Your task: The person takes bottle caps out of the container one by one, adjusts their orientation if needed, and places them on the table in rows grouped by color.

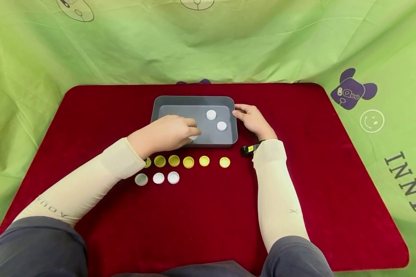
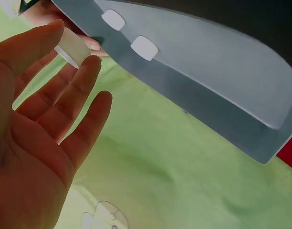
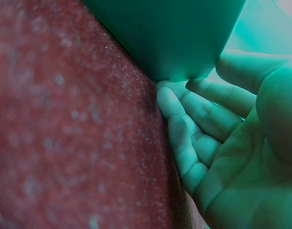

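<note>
My left hand (image 1: 170, 132) is over the front part of a grey tray (image 1: 194, 100). Its thumb and fingertips pinch a white bottle cap (image 2: 73, 46), mostly hidden behind the fingers in the head view. Two more white caps lie in the tray, one farther back (image 1: 211, 114) and one nearer (image 1: 221, 125). At the tray's right side, my right hand (image 1: 254, 119) touches the rim with its thumb; the fairly straight fingers (image 3: 203, 109) rest against the outer wall.
In front of the tray runs a row of several yellow caps (image 1: 188, 162), its left end partly covered by the left wrist. Three white caps (image 1: 158, 178) form a shorter row nearer me. Everything stands on a red cloth-covered table (image 1: 211, 215), with green fabric (image 1: 228, 46) behind.
</note>
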`<state>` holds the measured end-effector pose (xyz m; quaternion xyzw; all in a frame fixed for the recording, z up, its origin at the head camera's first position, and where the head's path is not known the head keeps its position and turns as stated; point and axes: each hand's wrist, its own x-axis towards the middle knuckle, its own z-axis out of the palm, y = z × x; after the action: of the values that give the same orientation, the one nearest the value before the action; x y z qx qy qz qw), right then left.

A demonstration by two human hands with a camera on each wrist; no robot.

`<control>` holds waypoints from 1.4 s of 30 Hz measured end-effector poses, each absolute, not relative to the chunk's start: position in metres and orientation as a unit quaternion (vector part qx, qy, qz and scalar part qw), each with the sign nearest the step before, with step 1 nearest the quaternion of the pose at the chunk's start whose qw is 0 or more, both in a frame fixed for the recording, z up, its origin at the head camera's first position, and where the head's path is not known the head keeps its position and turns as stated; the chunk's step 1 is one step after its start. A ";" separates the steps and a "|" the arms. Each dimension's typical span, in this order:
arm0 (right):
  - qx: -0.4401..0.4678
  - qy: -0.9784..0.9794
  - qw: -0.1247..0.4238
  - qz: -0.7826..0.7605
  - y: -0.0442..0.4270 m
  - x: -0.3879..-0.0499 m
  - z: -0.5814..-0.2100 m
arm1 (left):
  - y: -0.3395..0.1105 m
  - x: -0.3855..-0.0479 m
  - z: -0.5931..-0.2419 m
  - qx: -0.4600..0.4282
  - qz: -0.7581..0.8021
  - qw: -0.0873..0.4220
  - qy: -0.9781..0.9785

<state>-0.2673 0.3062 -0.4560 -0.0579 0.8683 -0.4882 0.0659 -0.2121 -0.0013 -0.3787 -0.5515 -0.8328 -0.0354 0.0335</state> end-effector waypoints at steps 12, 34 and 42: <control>-0.060 0.873 0.066 -0.479 0.308 -0.268 -0.457 | -0.008 -0.188 -0.383 -0.582 -0.046 0.083 -0.808; -0.064 0.875 0.064 -0.476 0.308 -0.267 -0.455 | -0.012 -0.167 -0.394 -0.599 -0.061 0.113 -0.790; -0.067 0.874 0.062 -0.478 0.309 -0.268 -0.457 | -0.017 -0.158 -0.400 -0.600 -0.066 0.109 -0.790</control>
<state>-0.2685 0.3087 -0.4569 -0.0667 0.8738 -0.4776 0.0621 -0.1575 -0.0167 -0.4000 -0.6002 -0.7895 -0.0663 0.1094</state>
